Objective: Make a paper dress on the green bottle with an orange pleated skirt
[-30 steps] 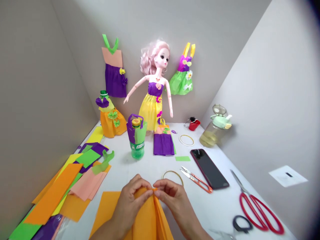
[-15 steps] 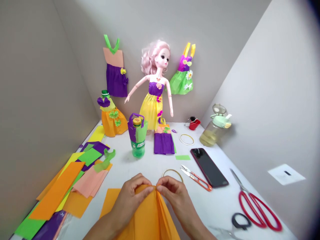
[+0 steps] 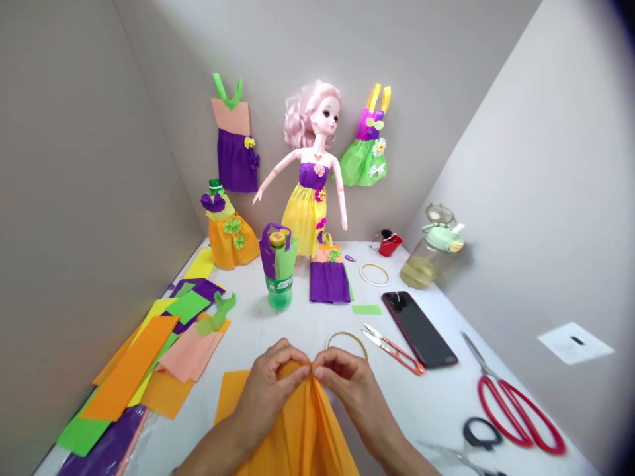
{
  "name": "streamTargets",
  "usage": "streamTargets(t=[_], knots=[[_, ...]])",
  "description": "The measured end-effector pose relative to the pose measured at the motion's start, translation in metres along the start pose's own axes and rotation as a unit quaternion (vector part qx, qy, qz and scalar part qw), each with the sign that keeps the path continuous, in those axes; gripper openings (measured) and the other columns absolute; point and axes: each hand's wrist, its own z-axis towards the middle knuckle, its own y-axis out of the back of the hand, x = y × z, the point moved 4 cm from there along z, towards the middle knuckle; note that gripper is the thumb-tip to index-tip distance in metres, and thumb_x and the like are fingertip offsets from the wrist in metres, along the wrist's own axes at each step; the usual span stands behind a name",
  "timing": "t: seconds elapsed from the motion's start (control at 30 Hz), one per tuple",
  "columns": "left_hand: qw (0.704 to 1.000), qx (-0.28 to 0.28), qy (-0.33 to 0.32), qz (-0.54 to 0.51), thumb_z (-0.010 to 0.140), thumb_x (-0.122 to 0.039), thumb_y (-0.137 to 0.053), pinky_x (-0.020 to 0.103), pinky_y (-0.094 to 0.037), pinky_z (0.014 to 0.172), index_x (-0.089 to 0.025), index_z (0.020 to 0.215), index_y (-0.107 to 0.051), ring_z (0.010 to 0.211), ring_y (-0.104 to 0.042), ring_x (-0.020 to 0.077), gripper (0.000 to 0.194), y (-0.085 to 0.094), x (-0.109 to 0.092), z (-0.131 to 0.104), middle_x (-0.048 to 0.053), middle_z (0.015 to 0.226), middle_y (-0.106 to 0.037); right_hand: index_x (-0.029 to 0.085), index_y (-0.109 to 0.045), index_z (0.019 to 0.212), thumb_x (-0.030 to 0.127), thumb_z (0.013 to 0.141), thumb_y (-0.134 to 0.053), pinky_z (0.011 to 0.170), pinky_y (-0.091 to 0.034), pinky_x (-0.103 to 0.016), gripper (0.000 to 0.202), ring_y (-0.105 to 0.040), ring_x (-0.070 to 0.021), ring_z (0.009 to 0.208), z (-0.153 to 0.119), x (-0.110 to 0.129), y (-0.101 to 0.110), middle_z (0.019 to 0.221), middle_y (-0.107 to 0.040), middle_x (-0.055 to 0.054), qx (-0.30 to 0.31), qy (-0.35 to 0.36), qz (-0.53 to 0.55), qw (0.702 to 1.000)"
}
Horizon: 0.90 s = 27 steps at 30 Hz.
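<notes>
An orange fabric piece (image 3: 297, 430) hangs in folds from my fingertips near the table's front edge. My left hand (image 3: 270, 390) pinches its upper edge between thumb and forefinger. Right beside it, my right hand (image 3: 350, 387) pinches the same edge, the two thumbs almost touching. Pleats gather at the pinch and fan out below. Behind my right hand lies a thin gold ring (image 3: 354, 336), partly hidden by the fingers. Thread snips (image 3: 394, 350) with orange handles rest to the right of it.
Coloured fabric pieces (image 3: 133, 370) are piled at the left. A doll (image 3: 312, 178) stands at the back, behind a green bottle (image 3: 279, 291) with a fabric top. On the right are a phone (image 3: 419, 329), red-handled scissors (image 3: 516, 410), black-handled scissors (image 3: 481, 433) and a water bottle (image 3: 426, 258).
More fabric is bunched at the pinch, and the folds below are tighter and more numerous. The whole view has shifted slightly; the hands stay close together.
</notes>
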Motion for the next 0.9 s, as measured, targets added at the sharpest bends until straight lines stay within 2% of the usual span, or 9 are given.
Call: streamTargets(t=[0.23,0.53,0.67,0.8,0.9], knots=[[1.0,-0.018,-0.009,-0.011,0.084,-0.035,-0.065,0.027,-0.04,0.077,-0.022,0.077,-0.07,0.08,-0.057,0.0182,0.015,0.0,0.0,0.0,-0.001,0.075,-0.053,0.017,-0.072,0.078,0.036,0.067,-0.083,0.067,-0.04,-0.024,0.025,-0.053,-0.0137,0.07,0.0,-0.002,-0.001,0.07,-0.062,0.001,-0.016,-0.006,0.032,0.999],[1.0,-0.016,-0.011,0.011,0.084,-0.035,-0.065,0.028,-0.041,0.077,-0.022,0.077,-0.068,0.083,-0.057,0.0198,0.015,0.001,0.002,-0.001,0.0,0.078,-0.057,0.016,-0.072,0.078,0.037,0.074,-0.076,0.07,-0.039,-0.027,0.022,-0.051,-0.0153,0.072,0.0,-0.005,0.0,0.072,-0.062,-0.001,0.0,-0.004,-0.015,1.0],[0.999,0.01,-0.021,0.046,0.084,-0.032,-0.064,0.029,-0.04,0.078,-0.022,0.077,-0.067,0.083,-0.058,0.0201,0.013,0.003,-0.004,0.0,0.0,0.077,-0.059,0.018,-0.069,0.076,0.036,0.077,-0.074,0.073,-0.04,-0.026,0.019,-0.052,-0.0165,0.077,0.001,-0.001,0.004,0.077,-0.06,0.0,-0.009,0.03,-0.027,0.999],[0.991,0.031,-0.036,0.125,0.084,-0.031,-0.063,0.031,-0.041,0.078,-0.023,0.075,-0.066,0.086,-0.057,0.0227,0.013,0.021,-0.004,0.008,0.001,0.078,-0.064,0.019,-0.066,0.077,0.038,0.079,-0.072,0.071,-0.04,-0.025,0.021,-0.051,-0.0152,0.075,0.002,0.002,0.011,0.076,-0.058,0.001,-0.03,0.03,0.008,0.999],[0.963,-0.003,-0.1,0.252,0.086,-0.031,-0.058,0.037,-0.04,0.085,-0.023,0.078,-0.067,0.086,-0.055,0.0245,0.015,0.045,-0.003,0.014,0.003,0.081,-0.064,0.019,-0.064,0.077,0.039,0.077,-0.075,0.068,-0.041,-0.025,0.023,-0.055,-0.0151,0.071,0.003,-0.003,0.014,0.073,-0.061,0.001,-0.024,-0.01,0.091,0.996]])
